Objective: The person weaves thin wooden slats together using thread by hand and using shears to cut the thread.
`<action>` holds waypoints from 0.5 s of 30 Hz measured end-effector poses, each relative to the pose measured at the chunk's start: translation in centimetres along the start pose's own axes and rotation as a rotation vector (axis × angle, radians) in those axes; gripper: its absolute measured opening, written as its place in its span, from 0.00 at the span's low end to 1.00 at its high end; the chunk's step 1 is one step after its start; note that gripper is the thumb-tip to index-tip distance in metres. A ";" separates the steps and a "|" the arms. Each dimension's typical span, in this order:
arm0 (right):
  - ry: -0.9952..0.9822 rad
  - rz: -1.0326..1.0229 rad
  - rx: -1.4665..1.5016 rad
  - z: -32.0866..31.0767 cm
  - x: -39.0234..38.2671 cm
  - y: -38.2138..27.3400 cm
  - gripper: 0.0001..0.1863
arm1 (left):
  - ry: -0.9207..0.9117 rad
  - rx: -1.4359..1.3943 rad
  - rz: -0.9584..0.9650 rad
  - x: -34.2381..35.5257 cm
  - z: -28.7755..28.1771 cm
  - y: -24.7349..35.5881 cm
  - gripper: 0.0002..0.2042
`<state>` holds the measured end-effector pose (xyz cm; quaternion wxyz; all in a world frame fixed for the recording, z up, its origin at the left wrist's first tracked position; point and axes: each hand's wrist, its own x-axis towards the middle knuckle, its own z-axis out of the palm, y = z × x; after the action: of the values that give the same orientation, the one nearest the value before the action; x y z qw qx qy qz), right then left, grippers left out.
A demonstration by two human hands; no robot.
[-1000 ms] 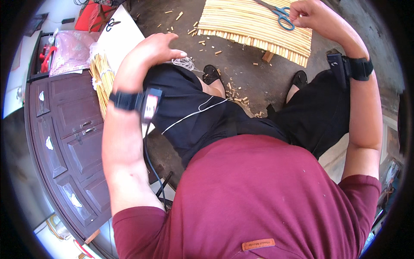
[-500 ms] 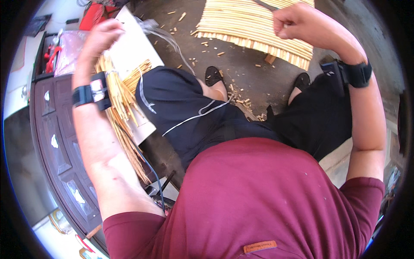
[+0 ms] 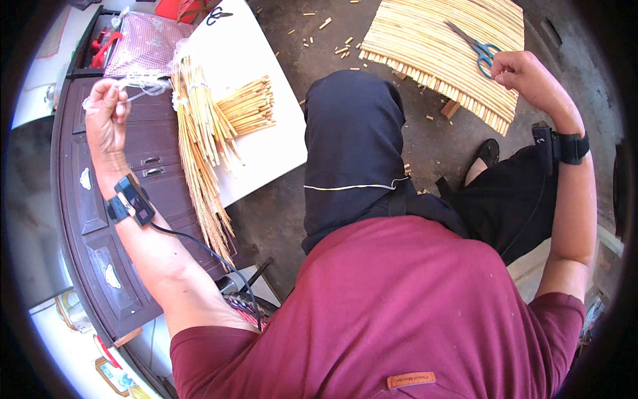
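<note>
My left hand [image 3: 107, 110] is raised at the left, fingers pinched on a strand of clear whitish plastic string [image 3: 143, 86]. The string trails right toward a tied bundle of yellow straw stalks [image 3: 199, 120]. At the upper right, my right hand [image 3: 522, 76] is closed at the blue-green handles of a pair of scissors [image 3: 480, 50]. Their dark blades point up and left above a mat of straw stalks laid side by side [image 3: 432, 53]. My fingers partly cover one handle loop.
The bundle rests on a white board [image 3: 266, 166] beside a dark wooden cabinet [image 3: 100, 226]. A second, small pair of scissors [image 3: 216, 14] lies at the board's far end. Cut stalk pieces [image 3: 342, 50] litter the floor. A cable runs from my left wrist device [image 3: 135, 199].
The clear string that lay over my thigh and the floor is now up by my left hand. The view has shifted, and more of the scissors in my right hand shows.
</note>
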<state>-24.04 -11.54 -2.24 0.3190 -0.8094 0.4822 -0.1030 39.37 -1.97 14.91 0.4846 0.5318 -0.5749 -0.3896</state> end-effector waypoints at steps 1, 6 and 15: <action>-0.002 0.002 -0.002 0.0 0.0 0.1 0.05 | 0.067 0.018 -0.032 -0.7 -0.6 -0.8 0.04; -0.027 0.044 -0.012 -0.2 -0.2 0.8 0.05 | 0.286 0.066 -0.148 -2.2 -1.9 -6.6 0.05; -0.128 0.016 -0.022 -0.4 -0.2 1.7 0.03 | 0.055 1.616 -0.186 -4.0 5.3 -12.7 0.17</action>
<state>-25.56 -12.06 -2.96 0.3409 -0.8139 0.4686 -0.0430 37.05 0.01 0.92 -0.0695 0.7724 -0.6198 0.1203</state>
